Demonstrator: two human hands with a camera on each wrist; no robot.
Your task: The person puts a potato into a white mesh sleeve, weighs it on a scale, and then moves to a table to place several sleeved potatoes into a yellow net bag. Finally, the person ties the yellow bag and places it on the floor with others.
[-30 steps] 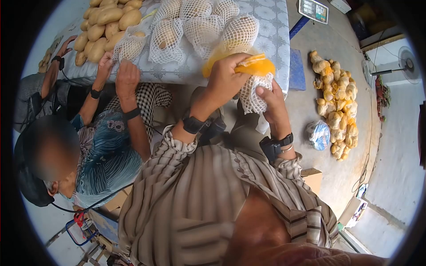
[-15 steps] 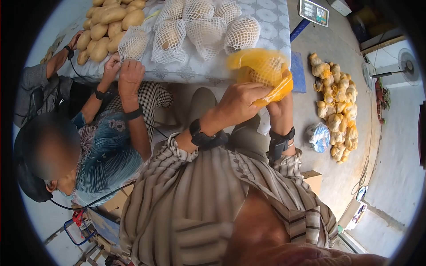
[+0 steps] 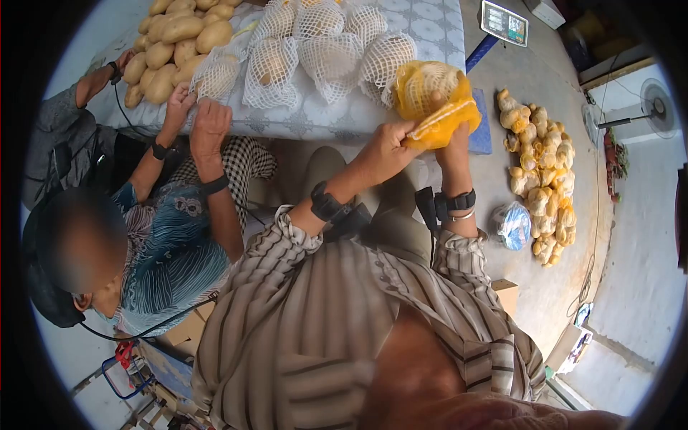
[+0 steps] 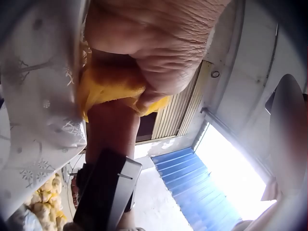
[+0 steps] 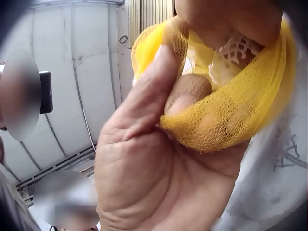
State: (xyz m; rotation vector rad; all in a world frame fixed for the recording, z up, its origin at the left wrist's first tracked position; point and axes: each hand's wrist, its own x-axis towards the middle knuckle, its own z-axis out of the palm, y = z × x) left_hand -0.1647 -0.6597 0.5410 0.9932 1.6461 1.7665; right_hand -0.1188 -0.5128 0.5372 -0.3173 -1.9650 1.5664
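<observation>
My right hand [image 5: 159, 163] reaches inside a yellow mesh bag [image 3: 451, 125] and grips a potato in white foam netting [image 5: 236, 52]. Its thumb and fingertips show through the mesh in the right wrist view. With my left hand [image 3: 380, 152] I pinch the bag's white-edged rim beside the right forearm. The bag covers most of the potato and the right hand in the head view, above the table's front right corner. Several foam-netted potatoes [image 3: 330, 61] lie on the table close by.
Bare potatoes [image 3: 179, 43] are piled on the patterned tablecloth [image 3: 322, 118] at the left. A seated person [image 3: 172, 229] beside me handles another netted potato [image 3: 217, 75]. Bagged potatoes [image 3: 545, 172] lie on the floor at right, near a scale display [image 3: 504, 23].
The yellow bag has gone from bunched in my left hand to drawn over the netted potato and my right hand. Both hands have shifted slightly up and right.
</observation>
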